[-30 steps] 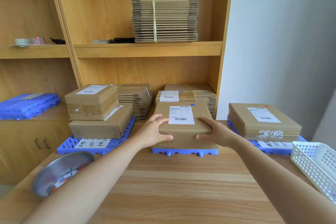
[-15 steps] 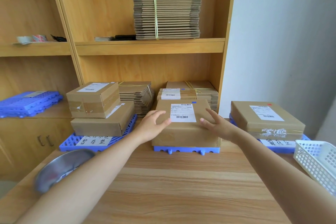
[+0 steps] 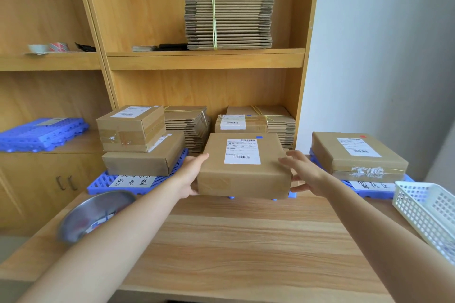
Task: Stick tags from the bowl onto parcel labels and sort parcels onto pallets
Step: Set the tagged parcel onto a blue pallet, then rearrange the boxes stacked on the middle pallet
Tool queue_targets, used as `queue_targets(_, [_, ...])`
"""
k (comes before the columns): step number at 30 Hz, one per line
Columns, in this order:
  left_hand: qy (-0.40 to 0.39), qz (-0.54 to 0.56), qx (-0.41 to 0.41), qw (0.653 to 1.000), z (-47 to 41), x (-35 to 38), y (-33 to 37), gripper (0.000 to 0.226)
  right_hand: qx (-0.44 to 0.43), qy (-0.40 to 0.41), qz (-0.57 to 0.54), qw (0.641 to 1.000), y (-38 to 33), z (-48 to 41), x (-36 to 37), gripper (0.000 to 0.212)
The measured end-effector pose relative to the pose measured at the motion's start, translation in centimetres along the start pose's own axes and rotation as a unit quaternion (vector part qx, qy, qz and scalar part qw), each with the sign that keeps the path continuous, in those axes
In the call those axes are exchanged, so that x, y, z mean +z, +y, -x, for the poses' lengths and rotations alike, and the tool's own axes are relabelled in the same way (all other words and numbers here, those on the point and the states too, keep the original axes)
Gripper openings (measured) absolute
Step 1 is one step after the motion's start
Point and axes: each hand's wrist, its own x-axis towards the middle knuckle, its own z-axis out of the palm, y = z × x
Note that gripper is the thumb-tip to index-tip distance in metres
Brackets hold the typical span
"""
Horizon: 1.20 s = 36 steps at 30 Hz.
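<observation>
Two bare hands flank a flat brown cardboard parcel [image 3: 243, 167]: left hand [image 3: 190, 177] flat against its left side, right hand [image 3: 304, 174] spread, fingers loose, beside its right edge. Parcel lies label-up, long axis crosswise, on the middle blue plastic pallet [image 3: 291, 195].

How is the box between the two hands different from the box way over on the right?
The brown cardboard parcel in the middle has a small blue tag by its white label; the brown cardboard parcel on the right has a red one. The middle parcel's front is plain, while the right parcel's front carries scuffed white tape. The left hand and right hand flank the middle parcel; nobody is near the right parcel. Both sit on blue pallets.
</observation>
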Motion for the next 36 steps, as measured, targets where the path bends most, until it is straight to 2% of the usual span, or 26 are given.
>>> queue_targets(4, [-0.068, -0.026, -0.036, 0.997, 1.9, -2.1, -1.2, 0.037, 0.031, 0.02, -0.013, 0.999, 0.2, 1.6, 0.2, 0.047])
queue_targets(8, [-0.127, -0.056, -0.045, 0.989, 4.2, -3.0, -3.4, 0.037, 0.044, 0.017, 0.033, 0.998, 1.3, 4.7, 1.1, 0.036])
queue_targets(14, [-0.063, -0.101, -0.02, 0.993, 7.6, -2.1, -7.0, 0.048, 0.051, 0.019, 0.037, 0.998, 4.0, 8.6, 2.6, 0.031])
queue_targets(16, [-0.054, -0.138, -0.027, 0.989, 8.2, -1.9, -8.2, 0.064, 0.055, 0.021, 0.054, 0.997, 4.9, 9.5, 2.9, 0.032])
queue_targets(19, [-0.037, -0.193, -0.043, 0.98, 8.2, -1.8, -10.2, 0.101, 0.072, 0.015, 0.087, 0.994, 6.4, 10.4, 3.3, 0.033])
queue_targets(20, [-0.041, -0.211, -0.048, 0.975, 8.6, -1.5, -10.5, 0.104, 0.076, 0.01, 0.096, 0.992, 6.7, 10.7, 3.4, 0.033])
queue_targets(23, [-0.051, -0.237, -0.045, 0.969, 9.5, -0.5, -10.8, 0.084, 0.086, 0.004, 0.11, 0.99, 7.0, 11.1, 3.5, 0.028])
queue_targets(25, [-0.054, -0.245, -0.043, 0.967, 9.3, -0.3, -10.6, 0.085, 0.098, -0.004, 0.112, 0.989, 7.1, 10.7, 3.4, 0.029])
queue_targets(27, [-0.047, -0.253, -0.039, 0.966, 8.5, -0.3, -10.2, 0.091, 0.107, 0.0, 0.136, 0.985, 7.2, 9.7, 3.1, 0.042])
queue_targets(30, [-0.029, -0.267, 0.003, 0.963, 7.2, 0.0, -8.9, 0.082, 0.08, 0.051, 0.196, 0.976, 6.9, 7.4, 2.5, 0.068])
queue_targets(33, [0.0, -0.297, 0.064, 0.953, 5.2, 0.3, -7.1, 0.076, 0.033, 0.089, 0.239, 0.966, 5.8, 4.7, 2.1, 0.078])
queue_targets(36, [0.015, -0.326, 0.098, 0.94, 2.7, 1.2, -5.1, 0.07, 0.026, 0.093, 0.257, 0.962, 4.9, 1.4, 1.5, 0.084])
